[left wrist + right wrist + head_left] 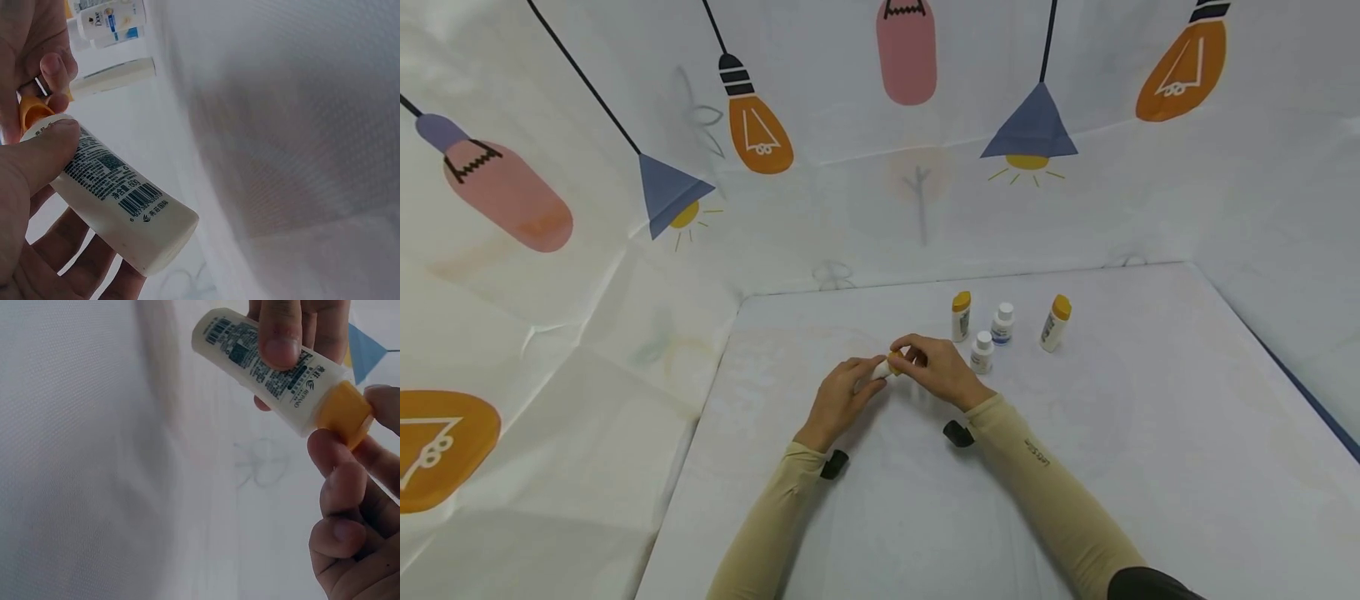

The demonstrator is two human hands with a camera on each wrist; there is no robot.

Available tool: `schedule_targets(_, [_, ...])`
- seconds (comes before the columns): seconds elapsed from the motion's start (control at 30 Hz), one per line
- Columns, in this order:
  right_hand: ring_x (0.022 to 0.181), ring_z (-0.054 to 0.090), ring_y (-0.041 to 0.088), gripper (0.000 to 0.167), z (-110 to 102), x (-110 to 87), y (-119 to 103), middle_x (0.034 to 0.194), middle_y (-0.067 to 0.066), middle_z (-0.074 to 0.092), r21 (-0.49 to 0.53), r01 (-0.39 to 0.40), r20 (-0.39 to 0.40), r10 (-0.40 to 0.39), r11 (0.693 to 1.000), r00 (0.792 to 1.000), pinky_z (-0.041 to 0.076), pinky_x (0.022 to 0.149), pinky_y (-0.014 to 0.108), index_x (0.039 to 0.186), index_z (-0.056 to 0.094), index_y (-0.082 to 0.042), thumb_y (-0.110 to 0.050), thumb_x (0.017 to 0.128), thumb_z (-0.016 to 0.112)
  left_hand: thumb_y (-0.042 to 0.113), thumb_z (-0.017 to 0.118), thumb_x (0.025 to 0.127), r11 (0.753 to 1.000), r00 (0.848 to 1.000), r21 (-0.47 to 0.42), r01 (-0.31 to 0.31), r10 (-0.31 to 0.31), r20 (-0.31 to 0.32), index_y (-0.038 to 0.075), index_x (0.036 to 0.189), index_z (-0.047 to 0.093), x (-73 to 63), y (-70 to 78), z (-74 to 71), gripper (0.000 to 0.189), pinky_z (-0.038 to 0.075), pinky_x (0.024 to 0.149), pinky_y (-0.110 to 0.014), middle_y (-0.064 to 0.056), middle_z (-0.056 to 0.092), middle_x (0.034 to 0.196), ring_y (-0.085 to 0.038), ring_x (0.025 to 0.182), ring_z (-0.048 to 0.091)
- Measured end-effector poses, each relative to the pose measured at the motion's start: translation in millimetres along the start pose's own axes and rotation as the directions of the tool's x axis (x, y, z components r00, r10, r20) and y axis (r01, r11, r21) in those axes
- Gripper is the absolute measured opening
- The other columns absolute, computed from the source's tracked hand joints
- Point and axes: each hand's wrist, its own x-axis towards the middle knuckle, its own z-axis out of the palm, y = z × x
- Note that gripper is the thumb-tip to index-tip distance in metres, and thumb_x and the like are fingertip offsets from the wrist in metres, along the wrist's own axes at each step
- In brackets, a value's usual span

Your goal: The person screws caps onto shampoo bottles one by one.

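Both hands meet over the table around a small white bottle (125, 200) with a yellow cap (342, 414). The left hand (841, 402) grips its body, thumb across the printed label and fingers behind. At the other end, the right hand (943, 372) pinches the cap between thumb and fingers. Printed text and a barcode show on the side of the bottle, which is tilted in both wrist views. Nearest to the right hand stands a small white-capped bottle (981, 357).
Behind the right hand stand another white-capped bottle (1002, 327) and a yellow-capped bottle (961, 323). A second yellow-capped bottle (1054, 327) stands farther right. White sheeting printed with lamps (1030, 125) rises behind the white table (1150, 417) and along its left side.
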Motion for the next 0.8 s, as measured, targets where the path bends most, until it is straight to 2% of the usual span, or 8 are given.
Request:
schedule_targets(0.17, [0.064,0.057,0.007,0.023,0.9,-0.4,-1.4,0.079,-0.009,0.066,0.0,-0.042,-0.003,0.042,0.999,0.999,0.048,0.054,0.027,0.11,0.07,-0.016,-0.036,0.1,0.066,0.023,0.075,0.094,0.999,1.0,-0.032,0.01,-0.01,0.01,0.012,0.136,0.066,0.3,1.5,-0.4,0.044,0.055,0.088,-0.04,-0.006,0.07,0.119,-0.022,0.107,0.065])
schedule_targets(0.27, [0.065,0.056,0.009,0.03,0.2,-2.1,-2.5,0.084,-0.006,0.065,0.01,-0.059,0.02,0.058,0.998,0.998,0.047,0.055,0.027,0.118,0.068,-0.015,-0.04,0.102,0.063,0.023,0.075,0.095,0.999,1.0,-0.046,0.013,-0.013,0.013,0.012,0.136,0.066,0.1,2.2,-0.8,0.043,0.055,0.087,-0.041,-0.007,0.07,0.118,-0.023,0.107,0.065])
schedule_targets(0.43, [0.077,0.056,0.015,0.051,-3.2,-4.8,-0.9,0.115,0.008,0.061,0.067,-0.039,0.071,0.035,0.997,0.997,0.049,0.066,0.035,0.139,0.056,-0.009,-0.039,0.099,0.068,0.023,0.074,0.095,0.998,1.0,-0.053,0.019,-0.019,0.005,0.012,0.136,0.065,-0.3,1.5,-1.8,0.043,0.055,0.088,-0.042,-0.007,0.07,0.119,-0.023,0.108,0.066])
schedule_targets(0.57, [0.09,0.058,0.016,0.057,-6.7,-4.9,2.7,0.135,0.008,0.056,0.1,0.03,0.112,-0.041,0.995,0.993,0.049,0.072,0.044,0.141,0.053,-0.01,-0.032,0.094,0.075,0.023,0.074,0.095,0.998,1.0,-0.063,0.029,-0.029,0.006,0.012,0.137,0.065,-0.5,0.1,-3.1,0.044,0.055,0.089,-0.042,-0.007,0.07,0.119,-0.023,0.109,0.066])
schedule_targets(0.67, [0.089,0.059,0.017,0.05,-8.2,-4.2,4.5,0.131,0.004,0.058,0.108,0.089,0.121,-0.102,0.99,0.987,0.051,0.073,0.048,0.136,0.058,-0.008,-0.024,0.093,0.077,0.023,0.074,0.095,0.997,0.999,-0.076,0.033,-0.033,0.01,0.011,0.136,0.065,-0.9,-0.3,-4.3,0.044,0.055,0.089,-0.042,-0.008,0.07,0.119,-0.024,0.109,0.066])
schedule_targets(0.8, [0.081,0.058,0.016,0.037,-7.2,-4.5,6.8,0.117,-0.001,0.063,0.114,0.103,0.097,-0.114,0.988,0.989,0.053,0.071,0.047,0.125,0.067,-0.008,-0.023,0.093,0.078,0.022,0.074,0.095,0.996,1.0,-0.089,0.01,-0.01,0.003,0.011,0.136,0.065,-1.3,-0.7,-3.7,0.043,0.055,0.09,-0.042,-0.008,0.07,0.12,-0.024,0.11,0.066])
